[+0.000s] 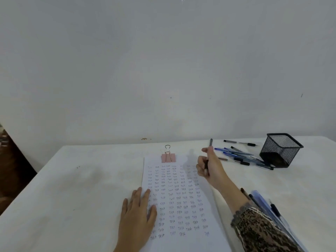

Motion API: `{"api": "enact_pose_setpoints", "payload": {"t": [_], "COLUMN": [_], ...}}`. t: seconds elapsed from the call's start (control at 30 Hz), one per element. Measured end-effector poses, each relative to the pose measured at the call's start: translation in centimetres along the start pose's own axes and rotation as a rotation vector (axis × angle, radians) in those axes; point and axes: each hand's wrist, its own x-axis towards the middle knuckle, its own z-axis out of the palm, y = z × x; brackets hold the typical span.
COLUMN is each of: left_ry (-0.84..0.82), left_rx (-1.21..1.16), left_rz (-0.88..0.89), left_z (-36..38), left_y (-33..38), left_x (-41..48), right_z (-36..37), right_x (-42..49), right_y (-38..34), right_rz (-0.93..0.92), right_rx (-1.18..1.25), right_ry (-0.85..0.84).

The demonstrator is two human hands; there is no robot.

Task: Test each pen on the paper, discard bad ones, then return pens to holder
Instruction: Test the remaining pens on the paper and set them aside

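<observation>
A white sheet of paper covered in rows of the written word "Test" lies in the middle of the table, held at its top by a pink binder clip. My left hand lies flat on the sheet's left edge. My right hand grips a dark pen above the sheet's upper right corner, the pen pointing up and away. Several blue and black pens lie loose to the right. A black mesh pen holder lies tipped on its side beyond them.
A second bunch of pens lies at the right, partly hidden behind my patterned sleeve. The table has a white cover, and a white wall stands right behind its far edge. Dark furniture shows at the far left.
</observation>
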Motion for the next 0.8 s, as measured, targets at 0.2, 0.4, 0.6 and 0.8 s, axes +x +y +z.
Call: {"api": "enact_pose_setpoints", "payload": {"t": [0.2,0.4,0.6,0.8], "left_ry": [0.032,0.068,0.064,0.206], "left_rx": [-0.05,-0.107,-0.113,-0.191], "left_rz": [0.01,0.028,0.021,0.237], "left_z": [0.1,0.3,0.3,-0.3], "left_y": [0.1,0.1,0.1,-0.2], "left_x": [0.1,0.0,-0.3,-0.5], "right_z": [2.0,1.9,0.7,0.4], "right_x": [-4.4,-6.9,-6.6,-7.1], "right_y": [1.5,5.1,8.6,9.3], "right_rz": [-0.374,-0.778,-1.111,-1.22], "right_rx": [-0.876,-1.397,-1.571,-1.579], "right_ry": [-0.149,-0.171,-0.082,-0.066]}}
